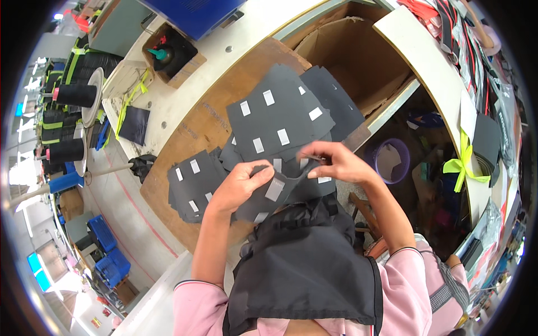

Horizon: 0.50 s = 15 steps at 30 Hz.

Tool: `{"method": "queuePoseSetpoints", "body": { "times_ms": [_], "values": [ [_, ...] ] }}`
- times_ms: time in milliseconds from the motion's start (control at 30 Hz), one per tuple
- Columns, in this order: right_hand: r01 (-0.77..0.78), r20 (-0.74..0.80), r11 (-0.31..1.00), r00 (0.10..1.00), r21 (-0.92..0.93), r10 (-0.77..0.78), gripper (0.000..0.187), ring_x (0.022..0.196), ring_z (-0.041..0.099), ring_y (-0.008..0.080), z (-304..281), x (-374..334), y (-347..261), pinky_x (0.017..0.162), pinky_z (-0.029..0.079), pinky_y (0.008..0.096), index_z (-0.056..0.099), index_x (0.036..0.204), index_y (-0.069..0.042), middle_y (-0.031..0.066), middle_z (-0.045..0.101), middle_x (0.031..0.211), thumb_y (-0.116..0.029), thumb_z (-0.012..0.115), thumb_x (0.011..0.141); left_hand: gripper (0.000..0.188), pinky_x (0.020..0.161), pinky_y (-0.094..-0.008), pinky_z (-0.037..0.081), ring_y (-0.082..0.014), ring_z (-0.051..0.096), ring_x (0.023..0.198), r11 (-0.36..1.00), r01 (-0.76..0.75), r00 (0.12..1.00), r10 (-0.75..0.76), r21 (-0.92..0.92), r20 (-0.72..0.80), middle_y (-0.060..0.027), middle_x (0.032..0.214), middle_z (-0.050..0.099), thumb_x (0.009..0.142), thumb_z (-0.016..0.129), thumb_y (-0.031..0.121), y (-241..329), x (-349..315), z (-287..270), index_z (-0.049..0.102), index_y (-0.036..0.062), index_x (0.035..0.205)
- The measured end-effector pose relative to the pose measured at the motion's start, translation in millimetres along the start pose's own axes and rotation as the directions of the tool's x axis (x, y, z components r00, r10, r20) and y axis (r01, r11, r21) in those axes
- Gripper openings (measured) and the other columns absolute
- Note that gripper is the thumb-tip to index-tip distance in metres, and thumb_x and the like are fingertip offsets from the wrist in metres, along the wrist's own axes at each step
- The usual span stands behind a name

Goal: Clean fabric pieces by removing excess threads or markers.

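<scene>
My left hand [242, 187] pinches the left edge of a dark grey sheet piece [288, 178], thumb on top. The piece bends in a curve between my hands, and a pale label [274, 189] shows on it. At its right end my right hand [333, 162] has curled fingers, with thumb and forefinger at the edge; the fingertips are slightly blurred. Under and beyond my hands lies a large overlapping pile of dark grey pieces [286, 115] with small white labels. A smaller labelled pile [193, 185] lies to the left.
The piles rest on a brown board [204, 120]. Plain dark pieces [336, 103] lie beside an open cardboard box [353, 50] at the far right. A purple basket [390, 162] stands lower right. Behind are a blue bin [193, 14] and a small box with a green-topped bottle [162, 54].
</scene>
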State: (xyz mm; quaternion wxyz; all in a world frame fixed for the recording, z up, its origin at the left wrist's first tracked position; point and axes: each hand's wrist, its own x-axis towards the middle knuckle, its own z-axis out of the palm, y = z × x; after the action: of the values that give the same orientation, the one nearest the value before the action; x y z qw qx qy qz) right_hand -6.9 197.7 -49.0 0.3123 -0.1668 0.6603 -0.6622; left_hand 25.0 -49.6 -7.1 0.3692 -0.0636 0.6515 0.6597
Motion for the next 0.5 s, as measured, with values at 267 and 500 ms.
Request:
{"method": "queuePoseSetpoints", "body": {
  "times_ms": [267, 500],
  "values": [
    [-0.096, -0.032, 0.989, 0.995, -0.109, 0.093, 0.014, 0.078, 0.048, 0.0143, 12.4, 1.0, 23.1, 0.07, 0.038, 0.0284, 0.06, 0.083, 0.0, 0.0032, 0.047, 0.08, -0.012, 0.066, 0.079, 0.04, 0.107, -0.0417, 0.024, -0.0224, 0.045, 0.122, 0.447, -0.3, 0.827, 0.562, 0.843, -0.004, -0.0089, 0.125, 0.053, 0.089, 0.055, 0.022, -18.6, 20.4, 11.8, 0.051, 0.0114, 0.127],
    [-0.265, -0.247, 0.959, 0.927, 0.105, 0.283, 0.018, 0.077, 0.05, 0.0103, 35.9, -5.3, 37.5, 0.07, 0.041, 0.0268, 0.06, 0.09, 0.0, 0.0016, 0.051, 0.081, -0.013, 0.066, 0.08, 0.021, 0.079, -0.0288, 0.043, -0.0107, 0.052, 0.069, 0.909, 0.003, 1.0, -0.007, 0.417, 0.008, -0.0037, 0.076, 0.059, 0.089, 0.055, 0.022, -32.9, 32.0, 13.7, 0.06, 0.0026, 0.097]
  ]
}}
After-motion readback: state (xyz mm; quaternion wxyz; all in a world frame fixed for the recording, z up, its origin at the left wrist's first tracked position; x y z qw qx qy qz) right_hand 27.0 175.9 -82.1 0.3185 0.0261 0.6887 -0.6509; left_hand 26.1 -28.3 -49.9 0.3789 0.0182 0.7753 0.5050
